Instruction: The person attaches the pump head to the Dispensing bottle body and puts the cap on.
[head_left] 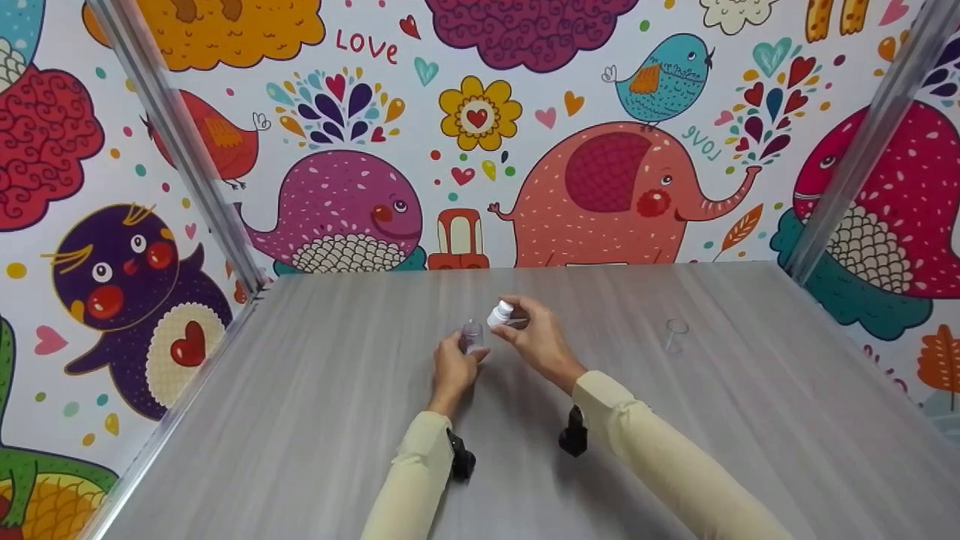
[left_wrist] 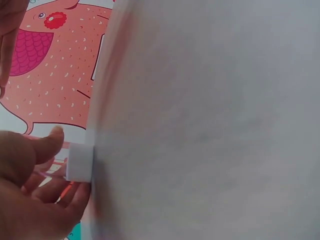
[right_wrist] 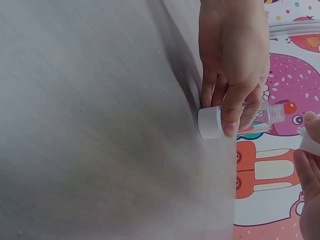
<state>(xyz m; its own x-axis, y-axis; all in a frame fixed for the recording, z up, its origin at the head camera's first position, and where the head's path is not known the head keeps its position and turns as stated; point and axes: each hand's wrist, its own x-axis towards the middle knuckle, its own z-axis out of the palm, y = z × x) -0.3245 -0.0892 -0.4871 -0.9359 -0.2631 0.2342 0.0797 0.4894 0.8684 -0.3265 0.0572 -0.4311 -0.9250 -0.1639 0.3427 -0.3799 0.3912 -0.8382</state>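
Left hand (head_left: 454, 369) curls its thumb and fingers round the lower part of a clear, threaded-neck bottle (head_left: 472, 336), closed far enough to have the bottle's sides between them. In the head view the bottle lies at one o'clock from the middle of that hand, upright on the wood-grain tabletop (head_left: 315, 450). The right wrist view shows its white base (right_wrist: 209, 123) with the thumb across the bottle just above it, and the uncapped neck clear of the fingertips. In the left wrist view the base meets the tabletop.

Right hand (head_left: 541, 341) pinches a white pump top (head_left: 500, 313) between thumb and fingertips, nearly closed, with the pump top at ten o'clock from the middle of the hand. The pump top is held near the bottle but apart from it, at between one and two o'clock from it.

Well off at three o'clock from the bottle, a clear cap (head_left: 676, 335) rests on the tabletop. Both arms wear pale yellow sleeves (head_left: 675, 457) with black wrist cameras (head_left: 574, 435). At twelve o'clock, beyond the tabletop, stands a cartoon-animal wall (head_left: 480, 172).
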